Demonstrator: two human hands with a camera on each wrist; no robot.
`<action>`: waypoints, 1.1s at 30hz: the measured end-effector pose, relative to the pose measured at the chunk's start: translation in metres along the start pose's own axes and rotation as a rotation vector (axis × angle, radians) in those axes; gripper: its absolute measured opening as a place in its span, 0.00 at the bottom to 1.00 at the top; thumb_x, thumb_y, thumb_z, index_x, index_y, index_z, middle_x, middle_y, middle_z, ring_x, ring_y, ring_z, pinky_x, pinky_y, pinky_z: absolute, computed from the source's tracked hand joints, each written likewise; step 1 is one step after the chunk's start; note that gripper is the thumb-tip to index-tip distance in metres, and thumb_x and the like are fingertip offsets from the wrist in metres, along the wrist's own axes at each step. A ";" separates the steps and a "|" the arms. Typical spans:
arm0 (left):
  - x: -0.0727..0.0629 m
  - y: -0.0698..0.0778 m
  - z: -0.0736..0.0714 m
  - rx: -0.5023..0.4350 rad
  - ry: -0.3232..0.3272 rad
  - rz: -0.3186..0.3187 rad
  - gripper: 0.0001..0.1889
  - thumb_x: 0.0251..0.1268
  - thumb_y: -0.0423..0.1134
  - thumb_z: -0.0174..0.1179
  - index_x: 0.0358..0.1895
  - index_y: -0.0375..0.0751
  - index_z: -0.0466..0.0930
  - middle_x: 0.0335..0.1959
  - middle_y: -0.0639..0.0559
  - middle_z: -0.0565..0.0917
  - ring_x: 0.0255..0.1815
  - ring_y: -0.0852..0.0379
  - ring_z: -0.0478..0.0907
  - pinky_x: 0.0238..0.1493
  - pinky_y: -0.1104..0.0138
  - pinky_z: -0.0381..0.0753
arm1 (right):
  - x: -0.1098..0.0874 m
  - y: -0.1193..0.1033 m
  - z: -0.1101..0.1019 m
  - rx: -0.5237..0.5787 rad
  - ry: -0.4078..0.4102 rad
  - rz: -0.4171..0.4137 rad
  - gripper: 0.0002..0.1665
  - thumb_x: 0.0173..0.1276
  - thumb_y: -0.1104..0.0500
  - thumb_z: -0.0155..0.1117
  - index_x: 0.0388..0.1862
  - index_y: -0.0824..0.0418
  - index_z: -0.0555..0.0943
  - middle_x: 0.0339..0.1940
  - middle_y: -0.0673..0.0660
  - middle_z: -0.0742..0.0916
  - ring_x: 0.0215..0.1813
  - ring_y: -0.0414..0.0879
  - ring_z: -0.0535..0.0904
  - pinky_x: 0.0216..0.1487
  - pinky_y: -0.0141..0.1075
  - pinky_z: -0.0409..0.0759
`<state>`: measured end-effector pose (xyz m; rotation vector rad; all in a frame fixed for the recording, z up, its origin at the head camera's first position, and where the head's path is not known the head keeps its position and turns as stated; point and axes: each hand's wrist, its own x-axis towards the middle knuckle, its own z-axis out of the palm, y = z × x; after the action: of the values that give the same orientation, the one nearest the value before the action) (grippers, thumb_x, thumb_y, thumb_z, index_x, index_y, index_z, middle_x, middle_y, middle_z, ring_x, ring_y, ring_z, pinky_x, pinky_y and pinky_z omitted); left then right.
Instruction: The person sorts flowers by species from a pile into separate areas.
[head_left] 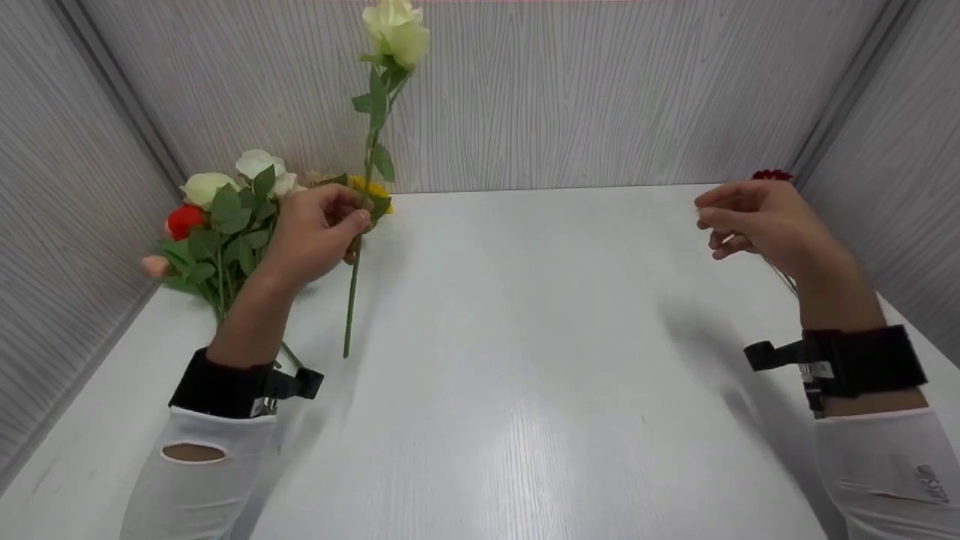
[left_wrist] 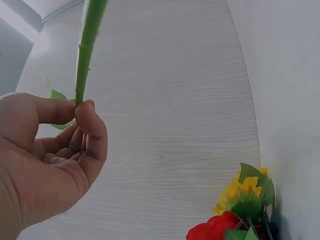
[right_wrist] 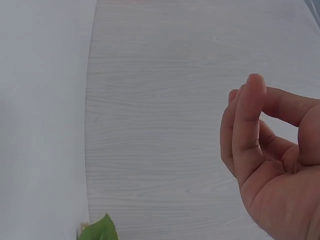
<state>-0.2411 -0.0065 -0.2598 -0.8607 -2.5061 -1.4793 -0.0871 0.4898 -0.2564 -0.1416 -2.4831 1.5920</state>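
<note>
My left hand [head_left: 319,229] pinches the green stem of a pale cream rose [head_left: 397,34] between thumb and fingers. The rose stands nearly upright, bloom high, with the stem's lower end hanging below the hand. In the left wrist view that hand [left_wrist: 55,150] grips the thin stem [left_wrist: 89,45], and the bloom is out of sight. On the right, my right hand [head_left: 765,221] is raised with loosely bent fingers and holds nothing; the right wrist view shows the same hand [right_wrist: 270,160] with no flower in it. A dark red flower [head_left: 772,175] lies behind it, mostly hidden.
At the left lies a bunch of flowers: white roses [head_left: 208,189], a red flower [head_left: 184,222], a peach bud [head_left: 155,265] and a yellow flower [head_left: 371,187]. The white table [head_left: 525,337] is bounded by grey wood-grain panels [head_left: 562,97] at the back and sides.
</note>
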 end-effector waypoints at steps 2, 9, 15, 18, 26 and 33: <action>-0.001 0.003 0.005 -0.003 -0.030 0.033 0.11 0.73 0.33 0.57 0.50 0.30 0.80 0.36 0.42 0.82 0.26 0.60 0.75 0.25 0.73 0.79 | -0.003 -0.007 0.009 -0.008 -0.023 -0.025 0.16 0.68 0.60 0.68 0.53 0.64 0.82 0.36 0.52 0.87 0.27 0.45 0.82 0.33 0.38 0.86; -0.010 0.017 0.019 -0.023 -0.122 0.085 0.08 0.73 0.30 0.56 0.49 0.31 0.78 0.35 0.41 0.82 0.27 0.53 0.77 0.28 0.71 0.82 | -0.011 -0.029 0.041 -0.031 -0.140 -0.123 0.13 0.69 0.63 0.66 0.51 0.64 0.82 0.32 0.53 0.86 0.27 0.44 0.81 0.31 0.40 0.87; -0.017 0.027 0.028 -0.096 -0.197 0.095 0.07 0.72 0.30 0.57 0.48 0.32 0.75 0.35 0.40 0.82 0.27 0.51 0.81 0.31 0.67 0.85 | -0.018 -0.040 0.065 -0.081 -0.217 -0.169 0.13 0.69 0.64 0.67 0.51 0.62 0.81 0.31 0.52 0.85 0.25 0.44 0.81 0.30 0.41 0.86; -0.021 0.031 0.034 -0.129 -0.229 0.108 0.07 0.71 0.29 0.57 0.47 0.32 0.75 0.35 0.39 0.82 0.27 0.51 0.82 0.31 0.66 0.85 | -0.020 -0.042 0.075 -0.100 -0.238 -0.144 0.14 0.69 0.63 0.66 0.52 0.64 0.81 0.31 0.52 0.84 0.25 0.45 0.82 0.30 0.42 0.86; -0.030 0.043 0.058 -0.226 -0.314 0.094 0.06 0.71 0.29 0.57 0.48 0.32 0.75 0.34 0.39 0.83 0.29 0.50 0.82 0.34 0.65 0.86 | -0.028 -0.046 0.110 -0.179 -0.340 -0.126 0.13 0.70 0.63 0.65 0.51 0.66 0.82 0.36 0.61 0.83 0.27 0.45 0.81 0.31 0.43 0.87; -0.040 0.050 0.082 -0.368 -0.402 0.090 0.07 0.72 0.28 0.56 0.49 0.31 0.74 0.36 0.36 0.82 0.30 0.49 0.83 0.36 0.61 0.87 | -0.045 -0.051 0.148 -0.236 -0.542 -0.219 0.11 0.70 0.62 0.64 0.50 0.64 0.84 0.32 0.58 0.85 0.25 0.47 0.82 0.28 0.44 0.86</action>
<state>-0.1662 0.0634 -0.2789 -1.4383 -2.4329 -1.9371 -0.0733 0.3291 -0.2753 0.5865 -2.9451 1.3789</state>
